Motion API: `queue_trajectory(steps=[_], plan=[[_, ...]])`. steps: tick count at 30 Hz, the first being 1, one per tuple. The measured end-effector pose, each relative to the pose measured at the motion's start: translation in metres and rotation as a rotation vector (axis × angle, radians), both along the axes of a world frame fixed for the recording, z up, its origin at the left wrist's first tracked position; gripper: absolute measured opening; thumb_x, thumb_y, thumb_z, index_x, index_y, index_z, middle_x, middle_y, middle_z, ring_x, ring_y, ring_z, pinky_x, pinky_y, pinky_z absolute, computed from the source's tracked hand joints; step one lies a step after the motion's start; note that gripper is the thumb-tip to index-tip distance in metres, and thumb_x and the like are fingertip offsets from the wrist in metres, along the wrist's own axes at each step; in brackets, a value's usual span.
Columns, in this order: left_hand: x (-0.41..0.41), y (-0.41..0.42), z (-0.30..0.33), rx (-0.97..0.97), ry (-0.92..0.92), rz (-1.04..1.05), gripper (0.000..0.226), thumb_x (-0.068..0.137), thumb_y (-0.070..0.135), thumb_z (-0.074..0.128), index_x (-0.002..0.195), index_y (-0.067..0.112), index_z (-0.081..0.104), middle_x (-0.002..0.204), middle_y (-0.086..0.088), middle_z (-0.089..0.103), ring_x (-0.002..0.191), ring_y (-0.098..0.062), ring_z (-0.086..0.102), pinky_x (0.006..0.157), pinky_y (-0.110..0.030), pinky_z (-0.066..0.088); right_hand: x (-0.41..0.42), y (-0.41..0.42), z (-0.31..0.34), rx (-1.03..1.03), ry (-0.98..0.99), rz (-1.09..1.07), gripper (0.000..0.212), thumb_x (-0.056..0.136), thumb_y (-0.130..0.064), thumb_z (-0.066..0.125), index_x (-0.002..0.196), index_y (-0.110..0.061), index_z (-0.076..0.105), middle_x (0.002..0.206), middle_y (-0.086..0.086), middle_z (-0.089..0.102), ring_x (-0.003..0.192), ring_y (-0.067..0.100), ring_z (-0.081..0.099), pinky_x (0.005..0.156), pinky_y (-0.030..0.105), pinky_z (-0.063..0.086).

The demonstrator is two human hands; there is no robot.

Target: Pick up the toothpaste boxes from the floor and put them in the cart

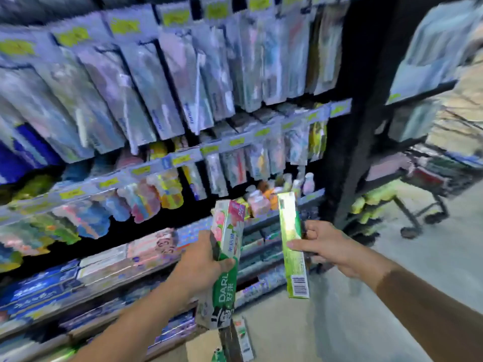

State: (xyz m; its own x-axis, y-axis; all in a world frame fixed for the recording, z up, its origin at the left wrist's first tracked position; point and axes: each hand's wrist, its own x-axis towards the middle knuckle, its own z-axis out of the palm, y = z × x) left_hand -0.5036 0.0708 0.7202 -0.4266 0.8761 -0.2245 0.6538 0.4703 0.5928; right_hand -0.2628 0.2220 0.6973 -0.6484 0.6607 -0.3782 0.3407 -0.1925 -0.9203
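Note:
My left hand (202, 265) grips a green and white toothpaste box (224, 259) with pink fruit printed on it, held upright in front of the shelves. My right hand (329, 246) pinches a light green toothpaste box (291, 246), also upright, its barcode at the lower end. More toothpaste boxes (240, 340) lie on the floor below my left arm. A shopping cart (428, 176) stands at the far right, past a dark shelf post; the whole view is motion-blurred.
Shelves (162, 163) of hanging toothbrush packs and stacked toothpaste fill the left and centre. A black upright post (358, 142) divides them from another rack on the right. Grey floor (366, 322) spreads between me and the cart.

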Motion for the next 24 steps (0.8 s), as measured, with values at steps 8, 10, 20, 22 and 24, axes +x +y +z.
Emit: queue_trajectory(steps=[8, 10, 20, 22, 24], plan=[[0.174, 0.209, -0.002, 0.02, -0.078, -0.347, 0.048, 0.085, 0.036, 0.073, 0.113, 0.025, 0.035, 0.103, 0.011, 0.053, 0.087, -0.011, 0.055, 0.062, -0.012, 0.042, 0.191, 0.131, 0.02, -0.058, -0.021, -0.338, 0.035, 0.088, -0.009, 0.072, 0.121, -0.01, 0.06, 0.114, 0.004, 0.072, 0.093, 0.019, 0.071, 0.069, 0.034, 0.059], [0.213, 0.247, -0.001, 0.019, -0.061, -0.412, 0.046, 0.087, 0.034, 0.072, 0.112, 0.023, 0.035, 0.098, 0.012, 0.052, 0.083, -0.007, 0.053, 0.062, -0.014, 0.042, 0.225, 0.153, 0.026, -0.137, 0.0, -0.431, 0.034, 0.092, -0.005, 0.065, 0.125, -0.009, 0.055, 0.125, 0.006, 0.066, 0.101, 0.023, 0.065, 0.072, 0.035, 0.056], [0.349, 0.424, -0.019, -0.012, 0.001, -0.622, 0.049, 0.083, 0.042, 0.073, 0.106, 0.02, 0.036, 0.09, 0.007, 0.051, 0.079, -0.012, 0.054, 0.065, -0.032, 0.045, 0.357, 0.244, 0.004, -0.019, -0.018, -0.707, 0.034, 0.08, -0.009, 0.079, 0.112, -0.011, 0.067, 0.097, 0.009, 0.076, 0.084, 0.024, 0.073, 0.08, 0.048, 0.06], [0.369, 0.462, -0.024, -0.03, -0.037, -0.659, 0.047, 0.083, 0.04, 0.073, 0.106, 0.021, 0.036, 0.09, 0.012, 0.05, 0.084, -0.014, 0.056, 0.073, -0.031, 0.048, 0.376, 0.267, 0.002, -0.03, -0.031, -0.756, 0.031, 0.08, -0.011, 0.079, 0.108, -0.012, 0.067, 0.099, 0.011, 0.075, 0.085, 0.022, 0.072, 0.081, 0.046, 0.06], [0.388, 0.5, -0.027, -0.033, -0.082, -0.684, 0.047, 0.081, 0.037, 0.075, 0.104, 0.023, 0.036, 0.094, 0.012, 0.053, 0.09, -0.015, 0.059, 0.081, -0.034, 0.052, 0.393, 0.289, 0.004, -0.038, -0.055, -0.827, 0.027, 0.079, -0.013, 0.08, 0.101, -0.017, 0.065, 0.1, 0.011, 0.074, 0.087, 0.021, 0.072, 0.078, 0.042, 0.061]])
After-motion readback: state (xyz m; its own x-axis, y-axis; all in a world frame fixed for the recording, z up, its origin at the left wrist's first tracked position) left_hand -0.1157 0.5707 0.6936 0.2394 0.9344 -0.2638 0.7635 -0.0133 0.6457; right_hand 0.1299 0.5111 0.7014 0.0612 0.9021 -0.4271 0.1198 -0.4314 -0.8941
